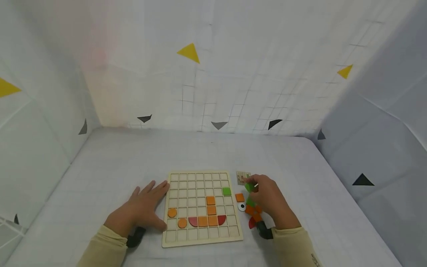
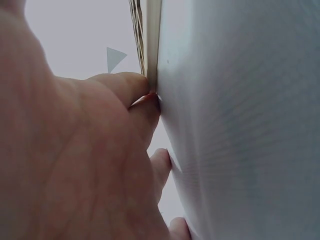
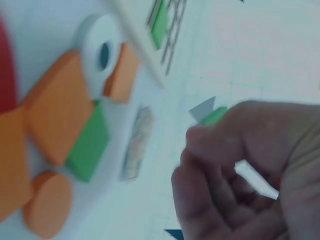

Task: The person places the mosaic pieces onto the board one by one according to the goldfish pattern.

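My left hand (image 1: 138, 209) lies spread at the left side of a wooden grid board (image 1: 197, 240), with thumb and fingertips at its edge. The left wrist view shows fingers meeting the board's side (image 2: 153, 45). On the board sit a green square (image 1: 227, 191), several orange squares (image 1: 211, 200), two orange rounds (image 1: 172, 212) and two red quarter pieces (image 1: 193, 221). Right of the board, my right hand (image 1: 270, 196) pinches a green piece (image 3: 215, 116) between thumb and fingers, above the table. Most of that piece is hidden by the fingers.
A small pattern card (image 1: 242, 178) lies beside the board's upper right, partly behind my right hand. Below it are an orange square (image 1: 240, 197), a white eye disc (image 1: 241, 207) and a pile of orange, green and red pieces (image 3: 57, 110). White sheets enclose the table.
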Demonstrator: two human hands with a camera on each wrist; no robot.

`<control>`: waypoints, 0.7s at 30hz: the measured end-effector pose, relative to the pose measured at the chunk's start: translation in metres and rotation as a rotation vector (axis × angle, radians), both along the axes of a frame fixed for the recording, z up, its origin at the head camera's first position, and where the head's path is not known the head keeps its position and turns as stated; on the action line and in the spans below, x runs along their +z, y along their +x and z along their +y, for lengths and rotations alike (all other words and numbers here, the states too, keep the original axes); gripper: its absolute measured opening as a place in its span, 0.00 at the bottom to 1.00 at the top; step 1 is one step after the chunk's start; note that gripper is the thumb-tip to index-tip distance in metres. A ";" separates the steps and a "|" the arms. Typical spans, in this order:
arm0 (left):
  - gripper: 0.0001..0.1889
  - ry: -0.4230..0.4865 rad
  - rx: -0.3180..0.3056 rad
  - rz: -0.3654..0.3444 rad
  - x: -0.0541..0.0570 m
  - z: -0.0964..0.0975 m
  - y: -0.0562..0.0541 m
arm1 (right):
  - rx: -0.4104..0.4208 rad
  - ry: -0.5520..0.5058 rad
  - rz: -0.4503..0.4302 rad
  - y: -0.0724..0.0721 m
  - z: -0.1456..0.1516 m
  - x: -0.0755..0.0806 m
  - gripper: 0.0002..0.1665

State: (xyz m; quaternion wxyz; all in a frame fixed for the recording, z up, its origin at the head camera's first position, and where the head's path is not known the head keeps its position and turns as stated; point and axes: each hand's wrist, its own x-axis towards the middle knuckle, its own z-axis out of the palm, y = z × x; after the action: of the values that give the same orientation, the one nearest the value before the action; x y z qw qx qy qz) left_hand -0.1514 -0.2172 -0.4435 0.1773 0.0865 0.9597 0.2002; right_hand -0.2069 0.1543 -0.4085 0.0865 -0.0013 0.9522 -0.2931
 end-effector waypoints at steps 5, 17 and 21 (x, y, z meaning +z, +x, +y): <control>0.67 0.006 -0.002 -0.004 -0.004 -0.003 -0.003 | 0.071 -0.096 -0.035 0.005 -0.018 0.012 0.23; 0.68 0.009 0.013 -0.001 -0.008 -0.002 -0.004 | 0.243 -0.064 -0.009 0.001 -0.066 -0.002 0.24; 0.68 0.011 0.019 0.001 -0.006 -0.002 -0.003 | 0.248 0.006 -0.013 -0.002 -0.078 -0.007 0.26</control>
State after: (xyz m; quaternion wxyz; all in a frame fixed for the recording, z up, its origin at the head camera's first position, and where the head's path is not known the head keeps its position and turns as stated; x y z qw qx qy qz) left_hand -0.1547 -0.2189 -0.4496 0.1745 0.0785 0.9594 0.2071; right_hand -0.2087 0.0763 -0.4153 0.1283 -0.1167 0.9450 -0.2773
